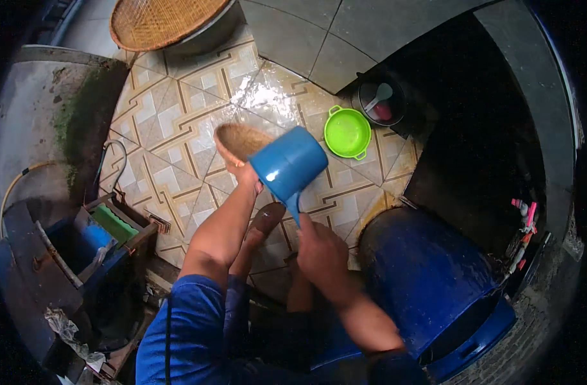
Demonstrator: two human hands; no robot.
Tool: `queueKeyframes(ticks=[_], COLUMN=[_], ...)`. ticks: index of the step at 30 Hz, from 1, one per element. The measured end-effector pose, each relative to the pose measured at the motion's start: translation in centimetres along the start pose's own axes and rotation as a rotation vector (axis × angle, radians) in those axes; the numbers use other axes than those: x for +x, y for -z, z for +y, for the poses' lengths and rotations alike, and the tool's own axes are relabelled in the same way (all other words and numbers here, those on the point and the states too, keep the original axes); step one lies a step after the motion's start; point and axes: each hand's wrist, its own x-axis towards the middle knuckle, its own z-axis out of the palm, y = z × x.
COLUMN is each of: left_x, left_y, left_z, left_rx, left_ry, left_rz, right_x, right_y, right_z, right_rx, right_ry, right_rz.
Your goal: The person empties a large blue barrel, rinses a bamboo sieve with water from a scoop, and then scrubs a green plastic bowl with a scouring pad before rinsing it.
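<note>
In front of me my left hand (247, 177) grips the near rim of a small woven basket (237, 142) above the tiled floor. My right hand (323, 256) is closed round the handle of a blue plastic dipper (292, 162). The dipper is held beside the basket and covers its right part and some of my left fingers. Whether water is running out of the dipper, I cannot tell.
A bright green two-handled basin (347, 133) stands beside a dark pot (379, 102) with a pale scoop inside. At right is a large blue barrel (428, 276). A wide woven tray (165, 22) covers a tub at far left. The tiles (267, 96) shine wet.
</note>
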Motion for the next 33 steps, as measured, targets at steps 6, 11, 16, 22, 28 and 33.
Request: queueKeyframes(ticks=[6, 11, 16, 22, 28, 33], left_x=[-1.4, -3.5, -2.0, -2.0, -3.0, -5.3], left_y=[-3.2, -0.1, 4.4, 3.4, 1.9, 5.5], left_z=[4.4, 4.9, -1.6, -1.5, 5.1, 9.2], left_rx=[0.259, 0.776, 1.591, 1.77, 1.332, 1.079], left_ry=[-1.008, -1.391, -1.445, -1.246, -0.901, -0.82], left_rz=[0.003, -0.016, -0.28, -0.232, -0.222, -0.367], right_x=[1.8, -1.1, -5.5, -9.5, -10.5, -13.2], right_y=[1.1, 1.9, 1.0, -0.2, 0.7, 3.5], right_z=[0.4, 6.4, 9.7, 9.6, 8.4, 7.0], right_rx=[0.058, -0.035, 0.06, 0.192, 0.312, 0.373], right_ry=[0.024, -0.042, -0.247, -0.447, -0.509, -0.484], right_rz=[0.144, 0.299, 0.184, 0.09, 0.19, 0.273])
